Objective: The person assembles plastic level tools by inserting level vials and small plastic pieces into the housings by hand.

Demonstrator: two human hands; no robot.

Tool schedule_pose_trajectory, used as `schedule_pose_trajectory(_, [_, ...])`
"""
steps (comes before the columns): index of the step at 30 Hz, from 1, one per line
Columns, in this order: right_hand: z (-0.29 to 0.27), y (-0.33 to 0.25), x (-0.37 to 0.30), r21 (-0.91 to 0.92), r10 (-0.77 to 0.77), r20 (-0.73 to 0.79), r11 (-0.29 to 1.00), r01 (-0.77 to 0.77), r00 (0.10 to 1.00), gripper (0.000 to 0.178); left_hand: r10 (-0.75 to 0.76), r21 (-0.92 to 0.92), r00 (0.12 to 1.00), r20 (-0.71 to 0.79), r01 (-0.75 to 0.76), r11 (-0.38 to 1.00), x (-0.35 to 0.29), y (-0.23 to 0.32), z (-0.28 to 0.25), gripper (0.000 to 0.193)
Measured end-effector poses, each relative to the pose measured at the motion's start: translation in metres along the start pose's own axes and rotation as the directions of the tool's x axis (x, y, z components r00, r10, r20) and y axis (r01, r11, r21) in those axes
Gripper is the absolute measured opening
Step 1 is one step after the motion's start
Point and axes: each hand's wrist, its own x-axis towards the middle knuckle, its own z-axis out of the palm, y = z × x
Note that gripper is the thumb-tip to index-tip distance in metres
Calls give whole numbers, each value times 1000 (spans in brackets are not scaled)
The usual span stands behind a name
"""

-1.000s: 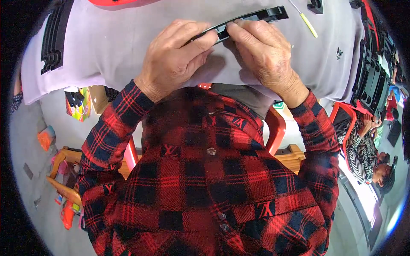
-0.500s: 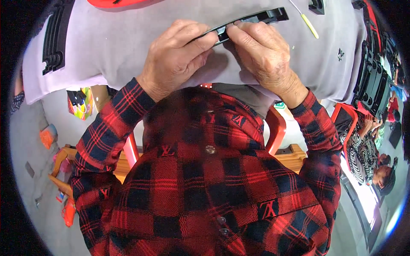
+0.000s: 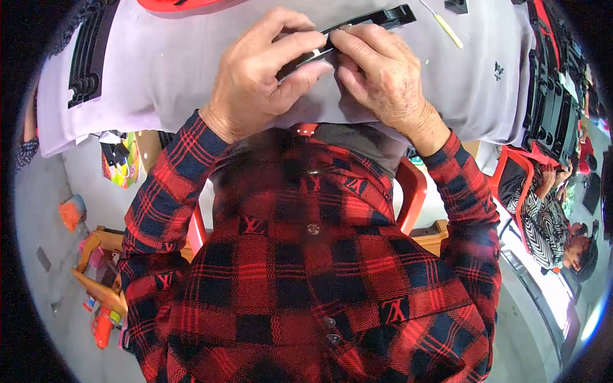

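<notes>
A long, narrow black plastic strip point(image 3: 396, 16) slants across the near part of the cloth-covered table, its right end raised toward the far side. My right hand point(image 3: 383, 73) grips it near the middle, with bent fingers pressed on its upper side. At the left part of the strip, my left hand point(image 3: 255, 73) straddles it. The left thumb and index finger are apart, and the thumb is slightly blurred. Between them shows a small whitish piece point(image 3: 313, 54) on the strip. My fingers hide much of the strip's middle.
Black molded parts point(image 3: 89, 57) lie at the table's left, and more black parts point(image 3: 549, 115) are stacked at the right edge. A yellow-handled tool point(image 3: 449, 32) and a small dark cluster point(image 3: 498, 71) rest to the right. A red tray point(image 3: 185, 5) is at the far side. A person point(image 3: 543, 217) sits at right.
The left thumb has come away from the index finger, opening a gap across the strip. The strip and right hand have shifted slightly left and farther away in the view.
</notes>
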Motion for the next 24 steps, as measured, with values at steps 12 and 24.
schedule_pose_trajectory(12, [-2, -3, -5, 82, 176, -10, 981, -174, 984, 32, -359, -111, 886, 292, 405, 908, 55, 7, -5, 15])
schedule_pose_trajectory(24, [-21, -6, 16, 191, 468, -123, 876, -442, 875, 10, -372, -27, 866, 335, 403, 915, 58, 4, 0, 16])
